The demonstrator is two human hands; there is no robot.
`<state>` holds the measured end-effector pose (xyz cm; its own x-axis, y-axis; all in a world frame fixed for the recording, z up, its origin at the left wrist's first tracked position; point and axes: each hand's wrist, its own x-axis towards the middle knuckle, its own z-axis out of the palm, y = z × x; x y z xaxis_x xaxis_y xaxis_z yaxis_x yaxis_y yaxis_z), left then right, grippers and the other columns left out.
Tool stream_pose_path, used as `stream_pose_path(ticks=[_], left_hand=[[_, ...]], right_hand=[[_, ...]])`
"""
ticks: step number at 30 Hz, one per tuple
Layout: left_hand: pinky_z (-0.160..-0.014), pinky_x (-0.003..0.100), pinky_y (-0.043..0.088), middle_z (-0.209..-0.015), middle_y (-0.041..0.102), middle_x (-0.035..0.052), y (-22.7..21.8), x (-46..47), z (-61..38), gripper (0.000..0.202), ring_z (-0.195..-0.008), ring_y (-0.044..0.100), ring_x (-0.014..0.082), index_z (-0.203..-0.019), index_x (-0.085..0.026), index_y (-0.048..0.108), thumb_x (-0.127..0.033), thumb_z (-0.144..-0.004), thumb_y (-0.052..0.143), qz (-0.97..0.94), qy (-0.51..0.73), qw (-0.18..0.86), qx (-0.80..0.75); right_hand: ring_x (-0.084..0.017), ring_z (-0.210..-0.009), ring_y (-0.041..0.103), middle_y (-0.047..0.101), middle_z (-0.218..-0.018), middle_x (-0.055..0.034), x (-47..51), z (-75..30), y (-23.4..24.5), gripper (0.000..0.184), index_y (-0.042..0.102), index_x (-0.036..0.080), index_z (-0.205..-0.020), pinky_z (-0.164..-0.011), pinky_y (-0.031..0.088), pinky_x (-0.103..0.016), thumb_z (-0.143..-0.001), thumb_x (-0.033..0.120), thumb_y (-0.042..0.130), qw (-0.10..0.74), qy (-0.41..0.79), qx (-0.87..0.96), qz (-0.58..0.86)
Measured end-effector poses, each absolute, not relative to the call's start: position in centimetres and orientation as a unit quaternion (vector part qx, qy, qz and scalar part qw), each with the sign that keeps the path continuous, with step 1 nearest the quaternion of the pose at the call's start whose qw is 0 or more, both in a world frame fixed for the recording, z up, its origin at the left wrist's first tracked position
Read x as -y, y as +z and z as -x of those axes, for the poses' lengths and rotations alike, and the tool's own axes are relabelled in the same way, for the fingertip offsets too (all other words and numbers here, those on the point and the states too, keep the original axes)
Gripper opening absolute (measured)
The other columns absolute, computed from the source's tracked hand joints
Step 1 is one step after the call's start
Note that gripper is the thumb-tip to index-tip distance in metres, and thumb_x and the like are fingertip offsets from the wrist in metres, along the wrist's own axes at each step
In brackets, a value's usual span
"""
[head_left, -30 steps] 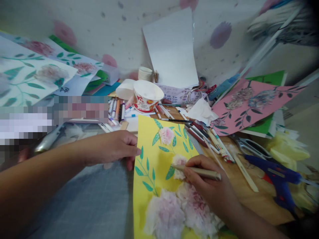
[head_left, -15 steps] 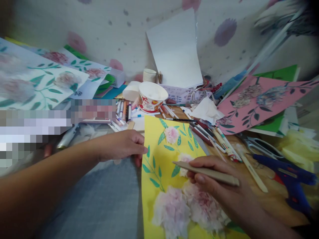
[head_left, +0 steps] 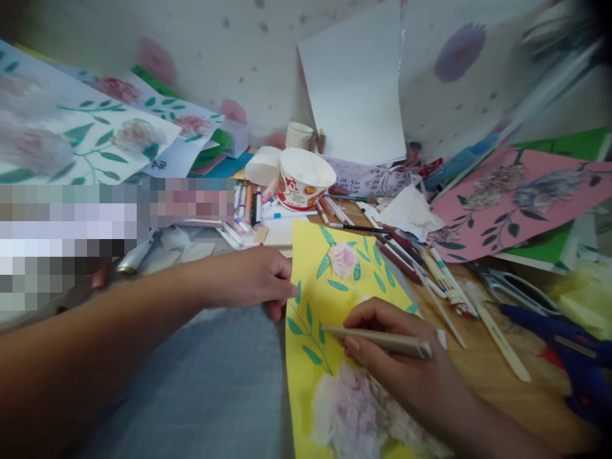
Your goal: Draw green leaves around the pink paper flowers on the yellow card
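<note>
A yellow sheet with painted green leaves and pale pink paper flowers lies in front of me. My left hand pinches the sheet's left edge, fingers closed on it. My right hand rests on the sheet and grips a beige pen, whose tip points left at a green leaf sprig. A small pink flower sits near the sheet's top. A larger pale flower lies below my right hand, partly hidden by it.
A red-and-white paper cup stands behind the sheet among scattered markers and pens. A pink flower card leans at the right. Scissors and a blue glue gun lie at the right. A grey mat lies under my left arm.
The view has shifted, so everything sits further right. My right hand has slid down the sheet, covering the middle flower, with the pen tip now lower by the leaf sprig.
</note>
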<state>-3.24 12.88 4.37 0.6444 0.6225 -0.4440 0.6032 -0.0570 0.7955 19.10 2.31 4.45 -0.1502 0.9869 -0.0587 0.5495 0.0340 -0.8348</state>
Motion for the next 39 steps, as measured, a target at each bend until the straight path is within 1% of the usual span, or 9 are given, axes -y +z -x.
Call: stream_pose_path(ticks=[4, 9, 13, 16, 18, 22, 27, 32, 39], left_hand=[[-0.056, 0.025, 0.041, -0.068, 0.074, 0.0021, 4.51, -12.85, 3.09, 0.021, -0.065, 0.067, 0.0189, -0.071, -0.019, 0.068, -0.029, -0.083, 0.055, -0.726, 0.005, 0.541, -0.425], [-0.056, 0.024, 0.041, -0.067, 0.074, 0.0006, 4.69, -12.8, 3.02, 0.02, -0.064, 0.066, 0.0173, -0.069, -0.019, 0.068, -0.026, -0.083, 0.056, -0.723, 0.002, 0.536, -0.436], [-0.058, 0.024, 0.042, -0.065, 0.074, 0.0001, 4.87, -12.77, 2.86, 0.021, -0.064, 0.067, 0.0165, -0.068, -0.019, 0.066, -0.024, -0.084, 0.055, -0.722, -0.003, 0.537, -0.436], [-0.058, 0.025, 0.042, -0.066, 0.074, 0.0011, 5.03, -12.73, 2.8, 0.023, -0.064, 0.067, 0.0171, -0.064, -0.019, 0.063, -0.025, -0.084, 0.054, -0.726, -0.005, 0.526, -0.444], [-0.058, 0.025, 0.041, -0.066, 0.075, 0.0012, 5.12, -12.67, 2.81, 0.023, -0.064, 0.067, 0.0177, -0.064, -0.019, 0.063, -0.027, -0.084, 0.054, -0.728, -0.007, 0.521, -0.445], [-0.059, 0.025, 0.042, -0.066, 0.075, 0.0008, 5.21, -12.55, 2.85, 0.024, -0.065, 0.067, 0.0168, -0.064, -0.019, 0.063, -0.026, -0.085, 0.053, -0.73, -0.009, 0.524, -0.438], [-0.056, 0.025, 0.04, -0.067, 0.075, 0.0016, 5.17, -12.58, 2.84, 0.024, -0.064, 0.066, 0.0176, -0.065, -0.019, 0.063, -0.027, -0.086, 0.054, -0.73, -0.009, 0.517, -0.447], [-0.056, 0.026, 0.039, -0.068, 0.075, 0.0017, 5.0, -12.77, 2.83, 0.024, -0.066, 0.068, 0.0191, -0.066, -0.019, 0.064, -0.028, -0.086, 0.054, -0.732, -0.01, 0.519, -0.442], [-0.058, 0.025, 0.041, -0.066, 0.074, 0.0006, 4.97, -12.65, 2.88, 0.023, -0.065, 0.067, 0.0174, -0.066, -0.02, 0.064, -0.029, -0.085, 0.054, -0.729, -0.006, 0.525, -0.438]], right_hand=[[-0.014, -0.055, 0.058, 0.065, -0.064, -0.0005, -2.14, -19.15, 4.41, 0.011, 0.065, 0.02, -0.075, -0.048, 0.043, -0.023, -0.08, 0.027, 0.058, 0.282, 0.365, 0.662, 0.59], [-0.015, -0.055, 0.06, 0.067, -0.065, -0.0008, -2.13, -19.25, 4.18, 0.011, 0.067, 0.02, -0.076, -0.049, 0.045, -0.023, -0.081, 0.027, 0.059, 0.271, 0.331, 0.677, 0.598], [-0.013, -0.053, 0.058, 0.065, -0.063, 0.0011, -2.07, -19.36, 4.32, 0.011, 0.067, 0.021, -0.075, -0.047, 0.043, -0.022, -0.082, 0.025, 0.059, 0.247, 0.33, 0.688, 0.597], [-0.013, -0.051, 0.055, 0.062, -0.057, 0.0026, -1.81, -19.38, 4.58, 0.013, 0.064, 0.022, -0.069, -0.047, 0.04, -0.023, -0.081, 0.025, 0.06, 0.241, 0.329, 0.691, 0.597], [-0.013, -0.05, 0.055, 0.061, -0.055, 0.0028, -1.64, -19.35, 4.69, 0.014, 0.062, 0.022, -0.067, -0.047, 0.04, -0.024, -0.081, 0.026, 0.06, 0.245, 0.335, 0.683, 0.601], [-0.015, -0.054, 0.058, 0.065, -0.06, 0.0012, -1.57, -19.28, 4.7, 0.015, 0.066, 0.023, -0.069, -0.05, 0.043, -0.025, -0.081, 0.03, 0.06, 0.269, 0.338, 0.662, 0.613], [-0.015, -0.054, 0.06, 0.067, -0.062, 0.0005, -1.88, -19.25, 4.6, 0.011, 0.069, 0.022, -0.074, -0.048, 0.044, -0.023, -0.081, 0.027, 0.062, 0.253, 0.335, 0.682, 0.599], [-0.014, -0.051, 0.057, 0.064, -0.058, 0.0021, -1.76, -19.41, 4.24, 0.012, 0.067, 0.022, -0.071, -0.045, 0.04, -0.023, -0.081, 0.025, 0.061, 0.269, 0.313, 0.692, 0.593], [-0.015, -0.054, 0.059, 0.064, -0.06, 0.0011, -1.68, -19.49, 4.01, 0.014, 0.066, 0.024, -0.071, -0.047, 0.043, -0.025, -0.083, 0.028, 0.06, 0.276, 0.324, 0.673, 0.606]])
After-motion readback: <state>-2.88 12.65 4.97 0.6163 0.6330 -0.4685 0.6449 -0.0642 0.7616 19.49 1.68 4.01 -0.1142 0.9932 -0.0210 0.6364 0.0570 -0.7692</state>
